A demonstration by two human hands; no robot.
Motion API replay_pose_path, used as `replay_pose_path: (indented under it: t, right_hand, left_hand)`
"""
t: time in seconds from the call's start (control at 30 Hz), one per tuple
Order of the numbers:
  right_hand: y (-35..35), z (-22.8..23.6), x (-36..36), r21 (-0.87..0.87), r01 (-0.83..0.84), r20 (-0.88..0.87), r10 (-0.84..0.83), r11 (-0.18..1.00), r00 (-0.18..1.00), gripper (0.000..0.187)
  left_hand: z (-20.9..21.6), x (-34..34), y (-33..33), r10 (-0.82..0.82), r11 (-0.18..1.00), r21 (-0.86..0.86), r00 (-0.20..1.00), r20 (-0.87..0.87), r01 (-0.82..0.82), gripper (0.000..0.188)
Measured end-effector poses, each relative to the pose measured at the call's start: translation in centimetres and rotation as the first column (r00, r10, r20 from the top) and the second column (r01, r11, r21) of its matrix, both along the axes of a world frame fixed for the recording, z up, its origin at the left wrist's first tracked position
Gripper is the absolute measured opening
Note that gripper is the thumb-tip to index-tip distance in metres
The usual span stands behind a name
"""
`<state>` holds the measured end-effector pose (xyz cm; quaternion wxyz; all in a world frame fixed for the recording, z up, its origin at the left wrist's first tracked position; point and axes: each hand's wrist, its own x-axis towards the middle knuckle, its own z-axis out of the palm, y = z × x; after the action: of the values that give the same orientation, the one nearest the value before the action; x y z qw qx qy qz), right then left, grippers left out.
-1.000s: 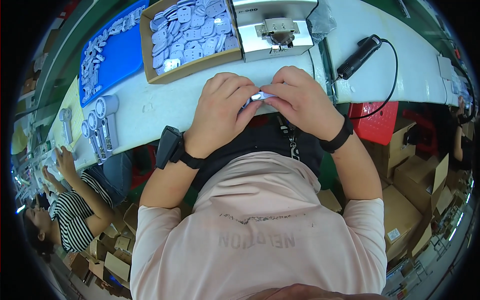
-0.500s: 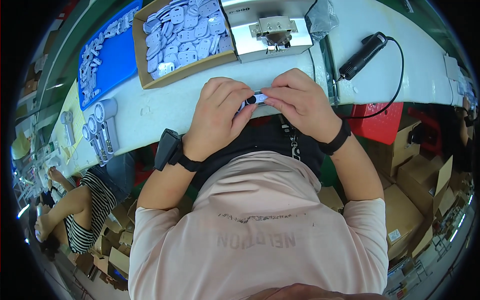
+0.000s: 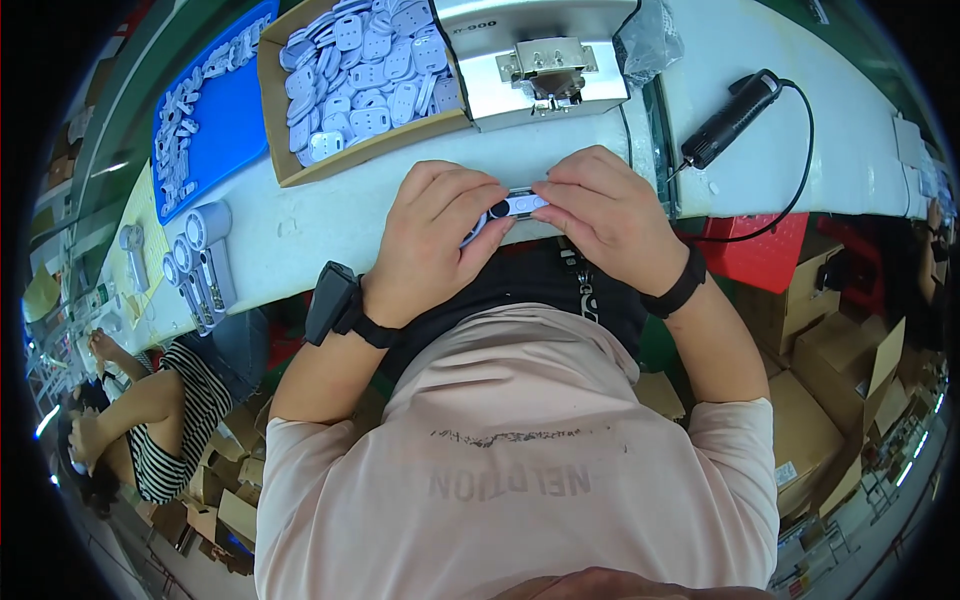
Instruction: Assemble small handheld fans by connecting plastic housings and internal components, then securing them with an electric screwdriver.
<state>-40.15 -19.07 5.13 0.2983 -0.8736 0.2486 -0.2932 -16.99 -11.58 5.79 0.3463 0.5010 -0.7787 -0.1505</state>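
Observation:
Between my two hands is a slim pale plastic device [image 3: 524, 204] with a black round spot and a light oval on its face. My left hand [image 3: 440, 225] closes on its left end, where a curved pale edge shows below the fingers. With thumb and fingertips, my right hand [image 3: 608, 212] pinches the right end. It is held over the front edge of the white table [image 3: 330, 220]. The rest of the device is hidden by my fingers.
Ahead stand a cardboard box [image 3: 375, 152] of pale plastic covers and a silver machine [image 3: 540, 85]. At left are a blue tray [image 3: 225, 130] of small parts and several round-headed devices [image 3: 207, 228]. A corded black electric screwdriver [image 3: 733, 120] lies right. Another person [image 3: 165, 440] sits left.
My right fingers have shifted slightly right along the device, so more of its face shows. Both hands still hold it.

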Motion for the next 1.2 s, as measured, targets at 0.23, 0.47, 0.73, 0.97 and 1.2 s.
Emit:
replay_pose_path:
  t: [0.23, 0.47, 0.73, 0.97, 1.2]
  right_hand:
    - [-0.2, -0.3, 0.2, -0.025, -0.047, 0.019, 0.048, 0.999, 0.999, 0.027]
    - [-0.3, -0.3, -0.3, -0.049, -0.069, -0.011, 0.068, 0.996, 0.998, 0.024]
    - [-2.1, 3.4, 0.3, -0.250, -0.277, -0.421, 0.153, 0.928, 0.894, 0.020]
    - [-4.9, 6.3, 2.6, -0.025, -0.449, -0.686, 0.311, 0.893, 0.657, 0.024]
    - [-5.0, 5.3, 3.0, 0.094, -0.440, -0.647, 0.391, 0.893, 0.654, 0.027]
  left_hand:
    - [-0.4, 0.1, 0.2, 0.003, 1.000, -0.031, 1.000, -0.002, -0.003, 0.028]
    - [0.0, -0.4, 0.3, 0.005, 0.999, -0.043, 1.000, 0.004, -0.005, 0.027]
    - [0.2, -0.4, 0.3, 0.004, 0.999, -0.047, 0.997, 0.076, -0.001, 0.026]
    - [0.1, 0.0, -0.3, -0.012, 0.999, -0.052, 0.999, 0.042, 0.014, 0.026]
    - [-0.5, 0.2, 0.0, 0.007, 0.997, -0.071, 1.000, -0.022, -0.009, 0.024]
